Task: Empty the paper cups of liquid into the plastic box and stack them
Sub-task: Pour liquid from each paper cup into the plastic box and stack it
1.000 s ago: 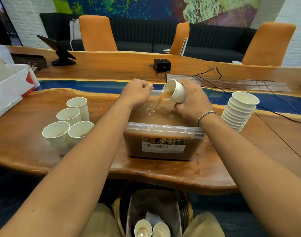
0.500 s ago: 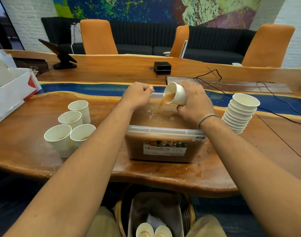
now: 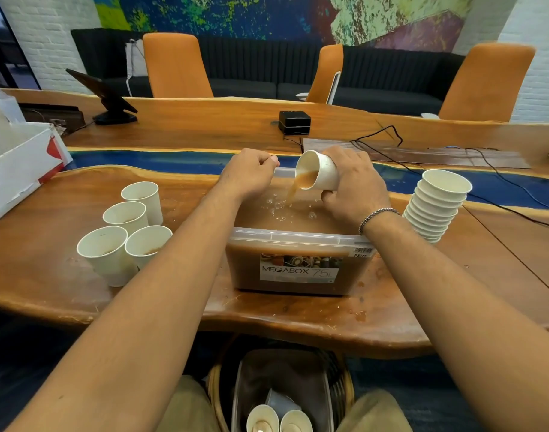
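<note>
My right hand [image 3: 354,188] grips a white paper cup [image 3: 320,174], tipped left over the clear plastic box [image 3: 301,240]. Brown liquid streams from the cup into the box, which holds brown liquid nearly to the rim. My left hand [image 3: 249,174] has its fingers curled over the box's far rim at the left. Several white paper cups [image 3: 126,226] stand upright on the table left of the box, some with brown liquid showing inside. A leaning stack of empty cups [image 3: 435,204] stands to the right of the box.
The wooden table [image 3: 298,316] has wet spots near its front edge. A white cardboard box [image 3: 20,166] sits far left. Black cables [image 3: 500,188] run behind the stack. A small black device [image 3: 294,122] and a tablet stand [image 3: 106,98] sit farther back. A basket with cups [image 3: 279,419] is under the table.
The pour goes on, with the stream still falling into the box. The cup and both hands stay in much the same place.
</note>
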`<action>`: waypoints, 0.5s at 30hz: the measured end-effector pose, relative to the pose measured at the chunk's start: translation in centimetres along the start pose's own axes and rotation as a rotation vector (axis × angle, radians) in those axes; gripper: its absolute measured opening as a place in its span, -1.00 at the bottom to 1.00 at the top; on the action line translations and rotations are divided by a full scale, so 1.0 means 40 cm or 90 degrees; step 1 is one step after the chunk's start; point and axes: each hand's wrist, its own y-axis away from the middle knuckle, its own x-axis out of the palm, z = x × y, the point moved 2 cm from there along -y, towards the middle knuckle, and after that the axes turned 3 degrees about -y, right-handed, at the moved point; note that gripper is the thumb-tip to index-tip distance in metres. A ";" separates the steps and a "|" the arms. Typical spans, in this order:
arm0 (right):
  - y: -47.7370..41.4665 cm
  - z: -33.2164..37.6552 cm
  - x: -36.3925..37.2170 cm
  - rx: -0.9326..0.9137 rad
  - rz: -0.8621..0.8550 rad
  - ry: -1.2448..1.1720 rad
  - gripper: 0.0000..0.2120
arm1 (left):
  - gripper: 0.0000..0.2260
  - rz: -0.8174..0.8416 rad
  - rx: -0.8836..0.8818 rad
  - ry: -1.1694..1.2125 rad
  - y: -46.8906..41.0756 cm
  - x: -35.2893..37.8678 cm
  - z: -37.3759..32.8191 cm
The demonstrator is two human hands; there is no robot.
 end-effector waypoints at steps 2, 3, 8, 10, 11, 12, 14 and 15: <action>0.000 0.000 0.001 -0.003 -0.002 0.004 -0.38 | -0.68 0.001 -0.002 0.001 0.002 0.000 -0.001; 0.000 -0.001 0.002 -0.004 -0.002 0.009 -0.38 | -0.69 0.002 -0.003 0.001 0.003 0.001 -0.002; -0.004 -0.003 0.003 -0.009 -0.009 0.023 -0.37 | -0.70 0.004 -0.002 0.003 0.005 0.003 -0.002; -0.003 -0.004 0.005 -0.011 -0.008 0.029 -0.36 | -0.70 0.004 -0.004 0.000 0.005 0.001 -0.001; -0.003 -0.004 0.006 -0.012 -0.009 0.032 -0.36 | -0.70 0.004 -0.004 -0.002 0.005 0.001 -0.001; -0.003 -0.004 0.006 -0.015 -0.009 0.035 -0.36 | -0.70 0.003 -0.004 -0.004 0.006 0.001 -0.002; -0.005 -0.003 0.006 -0.021 -0.009 0.040 -0.36 | -0.70 0.004 -0.004 -0.005 0.005 0.001 -0.002; -0.005 -0.003 0.006 -0.023 -0.008 0.045 -0.36 | -0.70 0.006 -0.006 -0.005 0.005 0.002 -0.002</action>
